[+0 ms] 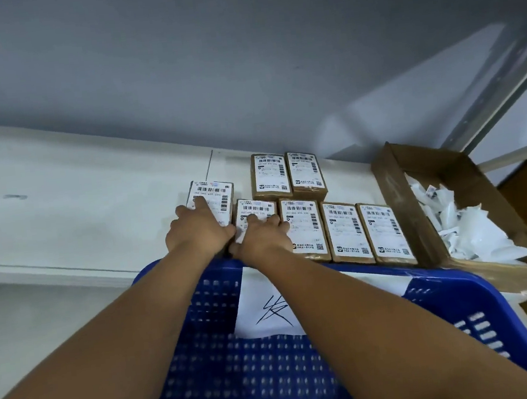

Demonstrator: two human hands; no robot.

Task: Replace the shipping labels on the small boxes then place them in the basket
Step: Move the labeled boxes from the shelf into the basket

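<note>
Your left grip [198, 230] lies spread flat on the leftmost box [215, 198]; your right grip [261, 237] covers the next box [258, 209], pressing or pinching I cannot tell. Both boxes sit on the table [60, 194] at 12 o'clock from the basket [453, 289]. Rub each label [219, 191] from its centre outward so no edge lifts, then lift each box squarely.

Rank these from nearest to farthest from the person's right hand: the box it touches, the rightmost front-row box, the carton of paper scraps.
1. The touched box, directly under the right hand, second from left.
2. The rightmost front-row box, at the row's right end.
3. The carton of paper scraps, just beyond it, far right.
</note>
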